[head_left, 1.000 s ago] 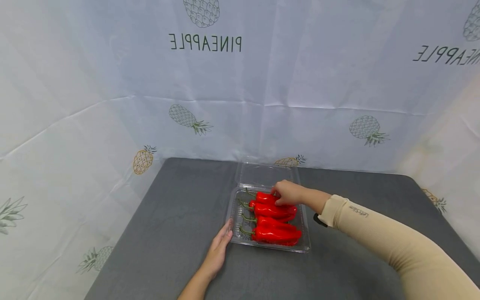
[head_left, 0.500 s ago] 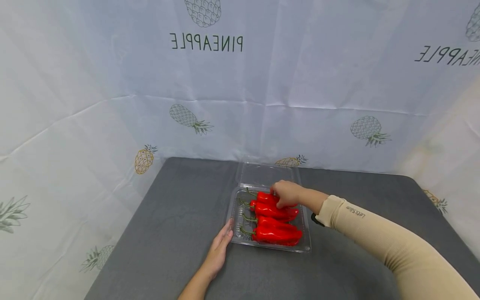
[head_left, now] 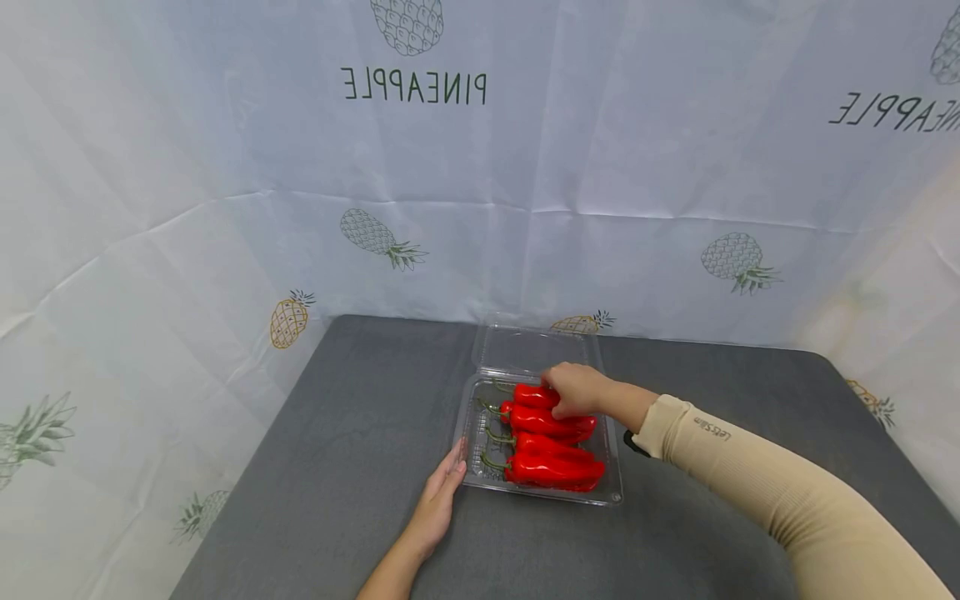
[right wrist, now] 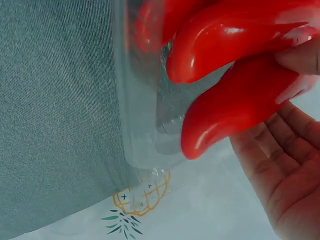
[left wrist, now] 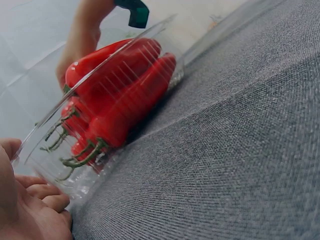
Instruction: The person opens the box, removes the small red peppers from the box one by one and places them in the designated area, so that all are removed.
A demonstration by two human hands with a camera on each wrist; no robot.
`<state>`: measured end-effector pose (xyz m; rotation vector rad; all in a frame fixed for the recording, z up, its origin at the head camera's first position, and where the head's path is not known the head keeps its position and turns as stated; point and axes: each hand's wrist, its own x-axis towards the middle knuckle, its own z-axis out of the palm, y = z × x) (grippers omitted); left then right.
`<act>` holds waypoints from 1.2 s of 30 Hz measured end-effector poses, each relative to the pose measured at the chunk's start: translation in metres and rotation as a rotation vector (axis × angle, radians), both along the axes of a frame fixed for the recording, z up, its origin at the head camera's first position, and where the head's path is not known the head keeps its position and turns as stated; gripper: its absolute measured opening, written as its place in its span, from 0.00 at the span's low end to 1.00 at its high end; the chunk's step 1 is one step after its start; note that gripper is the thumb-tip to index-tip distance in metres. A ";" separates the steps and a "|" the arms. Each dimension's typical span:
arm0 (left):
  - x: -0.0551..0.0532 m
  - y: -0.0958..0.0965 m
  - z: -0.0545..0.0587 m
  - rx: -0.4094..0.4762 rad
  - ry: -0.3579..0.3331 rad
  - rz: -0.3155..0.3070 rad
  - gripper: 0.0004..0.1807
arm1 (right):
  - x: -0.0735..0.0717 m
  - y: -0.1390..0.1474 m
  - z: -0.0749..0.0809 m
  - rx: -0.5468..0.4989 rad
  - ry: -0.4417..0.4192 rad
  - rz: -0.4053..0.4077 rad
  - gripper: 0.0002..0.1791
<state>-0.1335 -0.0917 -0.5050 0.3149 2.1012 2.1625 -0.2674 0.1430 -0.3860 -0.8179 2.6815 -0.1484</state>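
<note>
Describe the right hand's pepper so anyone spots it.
On the dark grey table lies an open clear plastic box. Inside, find the farthest long glossy red pepper, nearest the clear lid. Unlike its neighbours, it is gripped by the right hand.

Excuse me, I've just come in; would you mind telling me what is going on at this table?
A person is handling red peppers in a clear plastic container on a grey table. The right hand pinches the farthest pepper, while the left hand rests against the container's near left corner. The other peppers lie side by side inside, and the lid is open.
</note>
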 end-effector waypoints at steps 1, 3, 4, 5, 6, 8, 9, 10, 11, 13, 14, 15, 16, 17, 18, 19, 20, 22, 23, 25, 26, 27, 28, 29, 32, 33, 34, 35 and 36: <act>0.000 0.000 0.000 -0.001 0.002 0.000 0.30 | 0.000 0.001 0.000 -0.003 0.002 -0.002 0.15; 0.000 0.000 0.000 -0.001 0.005 0.000 0.30 | -0.001 0.002 0.001 -0.016 0.003 -0.002 0.15; 0.000 0.000 0.000 0.001 0.005 0.000 0.30 | -0.001 0.002 0.001 -0.024 -0.001 -0.006 0.15; -0.001 0.000 0.000 0.002 0.004 0.001 0.30 | -0.001 0.002 0.002 -0.032 -0.004 -0.005 0.15; -0.001 0.000 0.000 0.001 0.007 0.001 0.30 | -0.001 0.002 0.002 -0.044 -0.007 -0.003 0.14; -0.001 0.000 0.001 0.002 0.007 0.001 0.30 | -0.002 0.002 0.003 -0.066 -0.018 -0.004 0.14; -0.001 0.000 0.001 0.003 0.007 0.001 0.30 | -0.002 0.001 0.004 -0.071 -0.024 -0.007 0.15; -0.001 0.000 0.001 0.003 0.007 0.001 0.30 | -0.002 0.001 0.005 -0.074 -0.031 -0.012 0.15; -0.001 0.000 0.001 0.002 0.008 0.002 0.30 | -0.002 0.000 0.005 -0.076 -0.038 -0.016 0.15; -0.001 0.000 0.001 0.002 0.006 0.004 0.30 | -0.003 -0.001 0.006 -0.071 -0.055 -0.031 0.16; -0.001 0.000 0.001 0.003 0.006 0.003 0.30 | -0.003 -0.001 0.006 -0.071 -0.064 -0.039 0.16; -0.001 -0.001 0.001 0.002 0.007 0.001 0.30 | -0.003 -0.001 0.006 -0.070 -0.074 -0.050 0.16; -0.001 -0.001 0.001 0.003 0.008 -0.001 0.30 | -0.004 0.000 0.006 -0.070 -0.085 -0.058 0.16; 0.000 -0.001 0.001 0.004 0.009 -0.002 0.30 | -0.004 0.000 0.005 -0.071 -0.093 -0.066 0.16; 0.000 -0.001 0.000 0.004 0.009 -0.005 0.30 | -0.004 0.001 0.004 -0.077 -0.103 -0.073 0.16; 0.000 -0.001 0.001 0.005 0.009 -0.007 0.30 | -0.004 0.001 0.003 -0.086 -0.111 -0.077 0.16; 0.000 -0.001 0.001 0.005 0.011 -0.010 0.30 | -0.004 0.002 0.002 -0.099 -0.118 -0.080 0.15; 0.000 0.000 0.001 0.005 0.012 -0.012 0.30 | -0.005 0.003 0.000 -0.136 -0.139 -0.082 0.14; 0.000 0.000 0.001 0.005 0.014 -0.013 0.30 | -0.005 0.004 -0.002 -0.161 -0.150 -0.080 0.14; 0.000 0.000 0.000 0.008 0.013 -0.016 0.30 | -0.005 0.006 -0.004 -0.216 -0.178 -0.071 0.14; 0.000 0.000 0.000 0.009 0.013 -0.016 0.30 | -0.005 0.008 -0.005 -0.242 -0.193 -0.068 0.15; 0.000 0.000 0.000 0.009 0.013 -0.015 0.30 | -0.005 0.009 -0.006 -0.269 -0.210 -0.065 0.18; 0.000 0.000 0.000 0.004 0.016 -0.012 0.30 | -0.004 0.010 -0.006 -0.290 -0.228 -0.063 0.22; 0.000 0.000 0.000 0.004 0.018 -0.010 0.30 | -0.004 0.011 -0.006 -0.301 -0.241 -0.063 0.25; 0.000 0.000 0.000 -0.001 0.019 -0.005 0.30 | -0.002 0.014 -0.007 -0.323 -0.294 -0.091 0.30; 0.000 0.000 0.000 -0.005 0.021 -0.003 0.30 | -0.001 0.015 -0.007 -0.326 -0.311 -0.100 0.31; 0.000 0.000 -0.001 -0.006 0.020 -0.003 0.30 | 0.000 0.017 -0.008 -0.324 -0.322 -0.109 0.32; 0.000 0.000 -0.001 -0.002 0.016 -0.004 0.30 | 0.000 0.018 -0.008 -0.328 -0.329 -0.115 0.33; 0.000 0.000 -0.001 -0.003 0.016 -0.005 0.30 | 0.000 0.020 -0.009 -0.336 -0.327 -0.114 0.34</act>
